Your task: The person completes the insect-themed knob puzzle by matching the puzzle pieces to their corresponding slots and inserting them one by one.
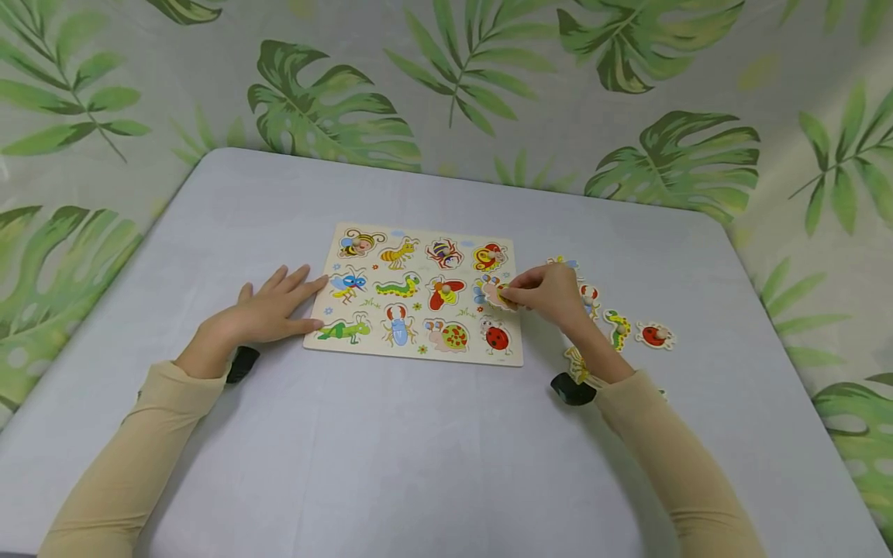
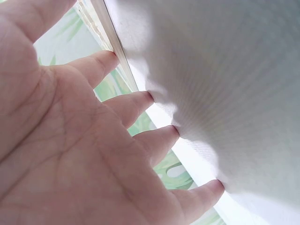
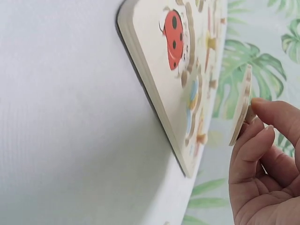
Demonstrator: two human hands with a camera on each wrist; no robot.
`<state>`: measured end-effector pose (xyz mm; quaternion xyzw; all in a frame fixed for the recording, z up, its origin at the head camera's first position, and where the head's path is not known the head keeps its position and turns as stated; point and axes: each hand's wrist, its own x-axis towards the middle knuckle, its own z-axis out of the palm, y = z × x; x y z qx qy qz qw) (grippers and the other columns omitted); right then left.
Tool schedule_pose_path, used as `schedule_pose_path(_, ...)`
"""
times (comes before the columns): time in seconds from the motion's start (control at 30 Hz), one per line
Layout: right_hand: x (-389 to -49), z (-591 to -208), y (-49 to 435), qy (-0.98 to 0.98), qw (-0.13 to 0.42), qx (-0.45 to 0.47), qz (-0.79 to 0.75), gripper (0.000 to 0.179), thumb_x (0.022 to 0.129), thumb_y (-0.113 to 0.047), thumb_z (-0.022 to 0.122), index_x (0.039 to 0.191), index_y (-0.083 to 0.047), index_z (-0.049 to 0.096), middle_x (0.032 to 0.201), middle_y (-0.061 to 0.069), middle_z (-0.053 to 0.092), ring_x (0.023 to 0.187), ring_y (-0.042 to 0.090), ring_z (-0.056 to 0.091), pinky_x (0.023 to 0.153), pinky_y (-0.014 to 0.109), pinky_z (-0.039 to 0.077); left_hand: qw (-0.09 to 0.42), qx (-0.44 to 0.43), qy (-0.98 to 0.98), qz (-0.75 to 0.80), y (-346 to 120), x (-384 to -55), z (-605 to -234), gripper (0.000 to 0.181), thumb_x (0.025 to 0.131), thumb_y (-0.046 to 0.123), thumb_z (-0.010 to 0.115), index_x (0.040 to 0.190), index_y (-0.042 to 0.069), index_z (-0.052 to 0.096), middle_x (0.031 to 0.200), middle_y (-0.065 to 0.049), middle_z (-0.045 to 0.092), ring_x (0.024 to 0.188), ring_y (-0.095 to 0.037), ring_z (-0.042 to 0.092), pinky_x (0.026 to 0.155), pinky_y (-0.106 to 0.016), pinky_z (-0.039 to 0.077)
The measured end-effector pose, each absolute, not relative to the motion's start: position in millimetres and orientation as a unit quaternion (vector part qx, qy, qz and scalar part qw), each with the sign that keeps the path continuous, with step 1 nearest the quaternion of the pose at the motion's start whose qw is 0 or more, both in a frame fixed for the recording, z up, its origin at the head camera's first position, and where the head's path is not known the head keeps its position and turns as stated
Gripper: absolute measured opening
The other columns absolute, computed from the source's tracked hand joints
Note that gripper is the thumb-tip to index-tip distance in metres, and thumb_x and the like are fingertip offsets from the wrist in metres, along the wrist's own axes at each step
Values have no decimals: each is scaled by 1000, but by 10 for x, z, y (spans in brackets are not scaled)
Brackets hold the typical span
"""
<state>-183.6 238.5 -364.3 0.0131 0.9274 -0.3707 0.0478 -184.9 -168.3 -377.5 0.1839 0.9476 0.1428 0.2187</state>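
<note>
My right hand [image 1: 555,296] pinches a snail puzzle piece [image 1: 492,293] between thumb and finger, above the right edge of a wooden insect puzzle board [image 1: 422,308]. Seen side-on in the right wrist view, the thin snail piece [image 3: 242,110] is tilted and apart from the board [image 3: 154,96], its knob in the fingertips. At the board's left edge my left hand [image 1: 274,311] lies with fingers spread, thumb and forefinger touching the edge. The left wrist view shows its palm and fingertips on the white tabletop [image 2: 225,93]. A printed snail [image 1: 447,336] marks the bottom row, beside a printed ladybug [image 1: 498,339].
Knobbed pieces, including a bee [image 1: 357,245] and a red winged insect [image 1: 446,294], sit in the board. Right of it lie loose pieces: a ladybug piece [image 1: 656,335], a caterpillar piece [image 1: 618,328] and several others, partly behind my right forearm. Leaf-patterned cloth [image 1: 335,108] hangs behind the table.
</note>
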Motion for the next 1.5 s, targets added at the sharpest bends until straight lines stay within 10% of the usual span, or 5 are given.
schedule_pose_path(1.5,-1610,-3816,1814,927,75,-93,-356,16,75,-20,77,74,-4,74,66,6,70,54,5,51,48,17,40,224,180,949,133,-1687,-1872,-3800,75,92,50,51,152,22,15,159,-18,2,144,-47,-4,101,-78,0)
